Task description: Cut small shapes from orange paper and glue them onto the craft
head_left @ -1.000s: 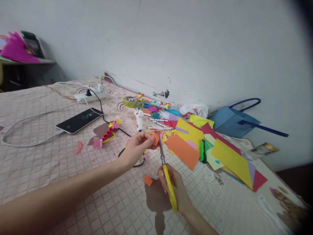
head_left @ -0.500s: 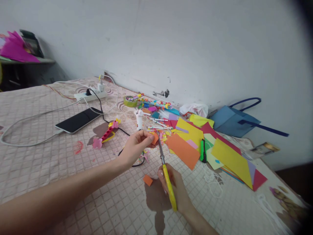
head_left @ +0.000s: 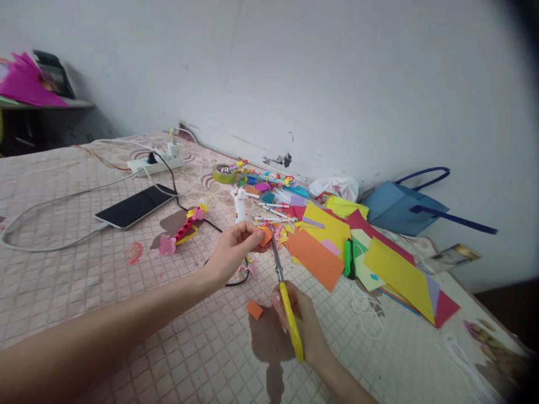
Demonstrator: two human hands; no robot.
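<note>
My left hand (head_left: 233, 252) pinches a small orange paper piece (head_left: 265, 235) above the patterned cloth. My right hand (head_left: 300, 322) is wrapped round the yellow handles of a pair of scissors (head_left: 285, 306). The metal blades point away from me and meet the orange piece at its right edge. A small orange offcut (head_left: 254, 309) lies on the cloth just left of my right hand. A larger orange sheet (head_left: 315, 258) lies to the right of the blades.
Coloured paper sheets (head_left: 396, 269), a green marker (head_left: 349, 259) and paper scraps spread to the right. A glue bottle (head_left: 240, 206), tape roll (head_left: 223, 174), phone (head_left: 135, 207) on a white cable, power strip (head_left: 155, 164), a pink-and-yellow toy (head_left: 183, 231) and a blue bag (head_left: 400, 207) lie further off.
My left hand has lifted the orange piece slightly up and away. The scissors have stayed at its right edge.
</note>
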